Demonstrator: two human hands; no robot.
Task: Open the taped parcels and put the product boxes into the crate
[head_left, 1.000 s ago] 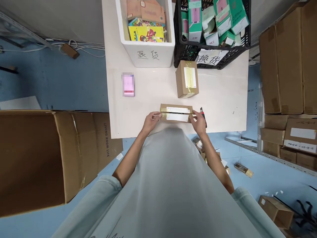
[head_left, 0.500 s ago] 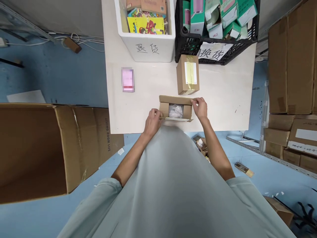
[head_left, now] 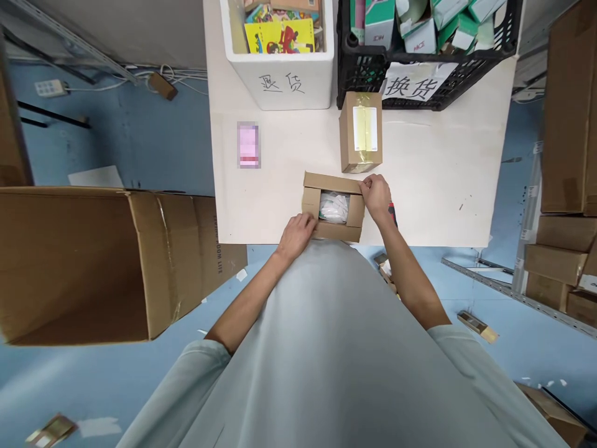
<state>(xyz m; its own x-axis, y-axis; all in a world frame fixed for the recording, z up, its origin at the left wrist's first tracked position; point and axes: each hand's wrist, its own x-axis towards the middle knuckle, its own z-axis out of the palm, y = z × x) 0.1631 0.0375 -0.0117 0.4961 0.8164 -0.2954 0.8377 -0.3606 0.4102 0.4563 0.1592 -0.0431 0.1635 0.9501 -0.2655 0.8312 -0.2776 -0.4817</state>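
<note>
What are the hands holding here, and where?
Both grip the open brown cardboard box: left hand at its near-left flap, right hand at its far-right flap corner.

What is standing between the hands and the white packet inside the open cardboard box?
Nothing visible. The open cardboard box has its flaps folded out, so the white packet lies uncovered. The left hand grips the near flap and the right hand the far right corner, both beside the opening.

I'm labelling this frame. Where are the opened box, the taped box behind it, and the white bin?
opened box (head_left: 334, 231): head view, on its near flap.
taped box (head_left: 349, 134): head view, on its bare cardboard top left of the label.
white bin (head_left: 284, 84): head view, on its front wall.
</note>
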